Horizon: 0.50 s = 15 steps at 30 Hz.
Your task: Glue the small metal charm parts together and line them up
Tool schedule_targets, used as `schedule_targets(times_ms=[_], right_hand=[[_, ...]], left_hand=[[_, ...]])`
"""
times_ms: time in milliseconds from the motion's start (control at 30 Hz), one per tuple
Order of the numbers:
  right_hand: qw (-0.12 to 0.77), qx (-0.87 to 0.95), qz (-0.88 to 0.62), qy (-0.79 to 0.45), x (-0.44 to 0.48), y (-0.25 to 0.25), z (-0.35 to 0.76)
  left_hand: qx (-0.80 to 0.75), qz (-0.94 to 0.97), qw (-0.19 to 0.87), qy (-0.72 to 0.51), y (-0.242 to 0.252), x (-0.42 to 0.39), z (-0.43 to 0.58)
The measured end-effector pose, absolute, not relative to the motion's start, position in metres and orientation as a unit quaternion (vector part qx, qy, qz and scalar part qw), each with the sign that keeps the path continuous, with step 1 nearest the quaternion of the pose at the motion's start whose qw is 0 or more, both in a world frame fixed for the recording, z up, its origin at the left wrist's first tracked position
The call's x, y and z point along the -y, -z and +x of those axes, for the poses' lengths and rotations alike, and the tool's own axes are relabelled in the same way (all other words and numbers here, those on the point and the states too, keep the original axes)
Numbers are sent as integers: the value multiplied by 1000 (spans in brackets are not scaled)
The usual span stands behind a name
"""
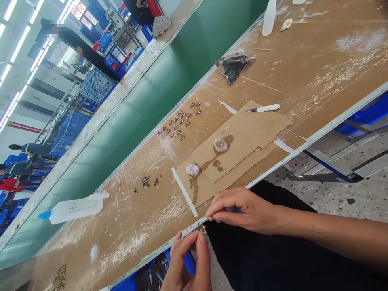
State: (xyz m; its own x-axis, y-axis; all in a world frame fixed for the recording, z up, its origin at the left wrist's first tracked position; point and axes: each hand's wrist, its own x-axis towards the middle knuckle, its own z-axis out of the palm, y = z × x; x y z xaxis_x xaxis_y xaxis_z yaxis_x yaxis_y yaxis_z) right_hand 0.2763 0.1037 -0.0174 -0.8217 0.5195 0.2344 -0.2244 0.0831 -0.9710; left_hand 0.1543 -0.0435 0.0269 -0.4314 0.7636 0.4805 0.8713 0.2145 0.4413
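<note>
My left hand (189,262) pinches a tiny painted figurine (203,229) between thumb and forefinger, just off the table's near edge. Yellow and red show on it, but its details are too small to make out. Close beside it, my right hand (239,208) has its thumb and fingertips pressed together, and whatever they may hold is too small to see. On the table lie a group of similar small blue-and-yellow figurines (176,125), a tight cluster of more figurines (144,182) and a few small brown bits (157,182).
Cardboard sheets (242,133) carry two round caps of pale paste (220,145) (192,170) and a white-handled knife (268,108). A plastic bottle (77,211) lies at left; a camouflage cloth (232,66) and a white bottle (269,18) are farther off. A green conveyor belt (145,97) runs behind.
</note>
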Motion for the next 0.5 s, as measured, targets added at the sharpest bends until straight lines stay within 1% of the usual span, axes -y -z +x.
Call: schedule_targets(times_ms=[133, 333, 500], right_hand=[[241, 645, -115, -716, -94, 23, 269], [235, 618, -98, -744, -94, 25, 265], [235, 607, -84, -754, -95, 26, 264]], left_hand=[[770, -548, 94, 314, -28, 44, 156], [753, -576, 126, 291, -24, 47, 148], [762, -592, 115, 233, -15, 49, 141]])
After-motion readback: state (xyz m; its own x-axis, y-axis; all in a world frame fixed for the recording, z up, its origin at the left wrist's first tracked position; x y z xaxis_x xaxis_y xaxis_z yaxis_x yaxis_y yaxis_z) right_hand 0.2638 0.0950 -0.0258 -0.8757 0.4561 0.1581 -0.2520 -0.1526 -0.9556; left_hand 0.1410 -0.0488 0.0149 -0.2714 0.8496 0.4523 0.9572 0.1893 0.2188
